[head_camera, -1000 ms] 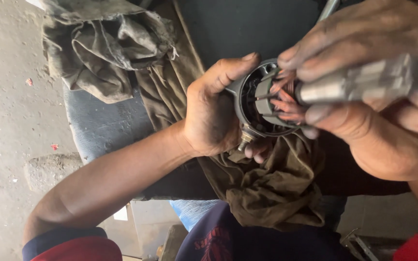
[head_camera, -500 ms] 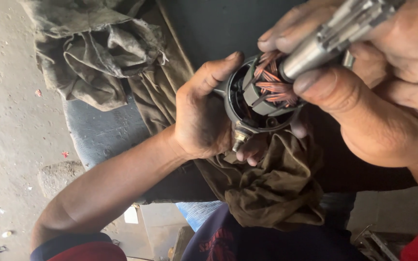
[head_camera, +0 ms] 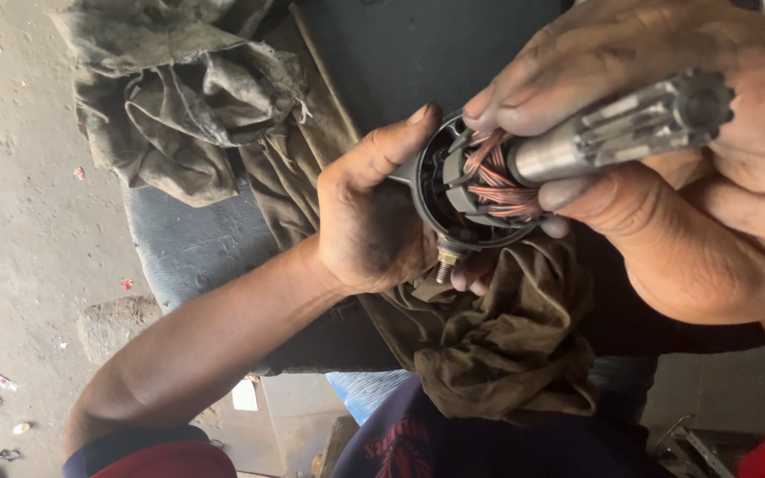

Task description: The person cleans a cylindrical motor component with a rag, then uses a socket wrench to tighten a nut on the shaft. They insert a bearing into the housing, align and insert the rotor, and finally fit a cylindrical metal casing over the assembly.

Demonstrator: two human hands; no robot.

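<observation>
Two bare hands meet over one motor part, held in the air above the person's lap. The left hand (head_camera: pixel 374 221) curls around a dark round housing (head_camera: pixel 440 208), thumb laid over its upper rim and fingers wrapped beneath, so the open mouth faces the other hand. The right hand (head_camera: pixel 666 177) is closed around a grey metal shaft (head_camera: pixel 613 133) with a toothed end, its fingertips pressed near the copper windings (head_camera: pixel 498 181) that sit partly inside the housing. A small threaded stud (head_camera: pixel 443 264) sticks out from the housing's lower rim, just beside the left fingers. To do this well, the shaft would best be kept in line with the housing's centre, so the windings do not scrape the inner wall, and the left grip should hold steady while the right hand guides. Fingertips look close to the gap between windings and rim, where a pinch seems possible. Below the hands a brown rag (head_camera: pixel 498 354) drapes over the lap, and another grey crumpled cloth (head_camera: pixel 179 106) lies on a blue cushion (head_camera: pixel 188 257) toward the upper left, with dusty concrete floor (head_camera: pixel 19 221) beyond its left edge.
</observation>
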